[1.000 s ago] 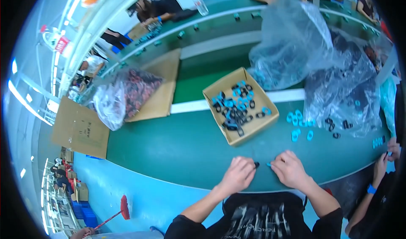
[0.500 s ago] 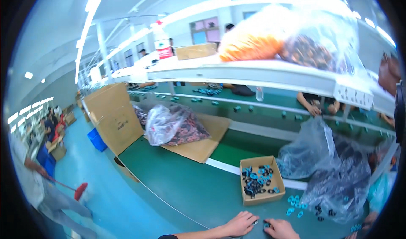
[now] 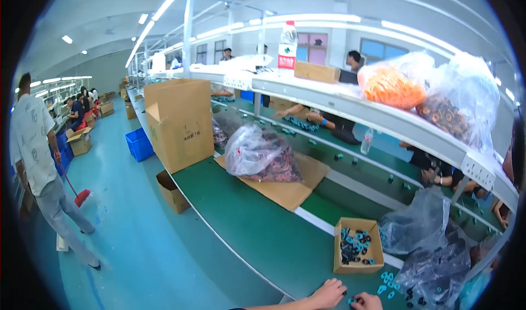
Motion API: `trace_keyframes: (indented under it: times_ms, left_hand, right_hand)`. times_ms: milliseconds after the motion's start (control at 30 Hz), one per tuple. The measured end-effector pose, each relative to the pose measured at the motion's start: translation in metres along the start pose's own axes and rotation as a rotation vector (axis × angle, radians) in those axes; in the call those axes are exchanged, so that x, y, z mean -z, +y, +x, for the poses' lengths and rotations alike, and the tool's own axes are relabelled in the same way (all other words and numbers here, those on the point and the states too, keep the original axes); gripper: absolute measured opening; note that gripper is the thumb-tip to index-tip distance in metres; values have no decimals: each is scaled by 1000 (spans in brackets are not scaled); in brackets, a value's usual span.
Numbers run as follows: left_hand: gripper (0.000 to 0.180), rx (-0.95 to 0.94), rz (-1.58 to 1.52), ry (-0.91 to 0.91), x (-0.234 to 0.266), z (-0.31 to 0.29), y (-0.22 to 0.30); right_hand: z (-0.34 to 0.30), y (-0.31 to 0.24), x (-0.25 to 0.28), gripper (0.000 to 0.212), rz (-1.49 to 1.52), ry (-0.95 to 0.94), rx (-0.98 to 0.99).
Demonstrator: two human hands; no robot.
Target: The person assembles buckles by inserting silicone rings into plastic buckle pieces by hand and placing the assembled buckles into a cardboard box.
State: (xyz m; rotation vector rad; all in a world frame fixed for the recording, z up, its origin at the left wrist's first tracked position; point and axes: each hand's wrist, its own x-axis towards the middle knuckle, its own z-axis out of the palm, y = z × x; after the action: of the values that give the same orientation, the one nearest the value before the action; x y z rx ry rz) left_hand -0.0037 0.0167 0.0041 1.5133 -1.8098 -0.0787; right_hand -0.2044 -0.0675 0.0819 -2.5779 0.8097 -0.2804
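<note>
At the lower edge of the head view, my left hand (image 3: 327, 294) is closed over the green bench, fingers curled. A dark bit shows at its fingertips, too small to make out. Close beside it on the right, my right hand (image 3: 367, 301) pinches a small teal-and-black plastic part (image 3: 351, 300). Just beyond my hands stands an open cardboard box (image 3: 341, 262) with many such parts inside, teal and black. Loose teal parts (image 3: 388, 280) lie to the right of the box, and several black pieces (image 3: 410, 294) lie near them.
Clear plastic bags (image 3: 435, 266) sit at the right. A bag of dark reddish pieces (image 3: 274, 165) rests on flat cardboard (image 3: 307, 186), near a tall carton (image 3: 183, 126). A shelf (image 3: 329, 93) runs above. At left, a person (image 3: 46, 156) holds a red broom (image 3: 82, 197); co-workers sit across the bench.
The view has swung left, so the bench and box sit farther right and lower, and the person with the broom shows more fully. My hands stay close together at the bench.
</note>
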Motion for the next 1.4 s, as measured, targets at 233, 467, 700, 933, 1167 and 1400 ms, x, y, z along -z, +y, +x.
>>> trace_keyframes:
  times_ms: [233,467,700,933,1167,1400]
  left_hand:
    - [16,-74,-92,131,35,16,-1]
    - [27,5,-278,-76,40,43,23]
    - [28,-74,-192,-217,39,44,37]
    - [28,25,-193,-319,51,50,35]
    - [29,-42,-142,-395,52,61,35]
    - [25,-146,-65,-234,80,102,27]
  right_hand:
    - [4,-16,-5,25,64,161,-15]
    - [-48,35,4,19,348,655,-427]
    - [-108,65,21,19,382,828,-660]
    - [-92,112,41,25,-81,766,-651]
    - [-74,102,52,19,33,505,-534]
    - [-7,60,41,26,30,415,-244]
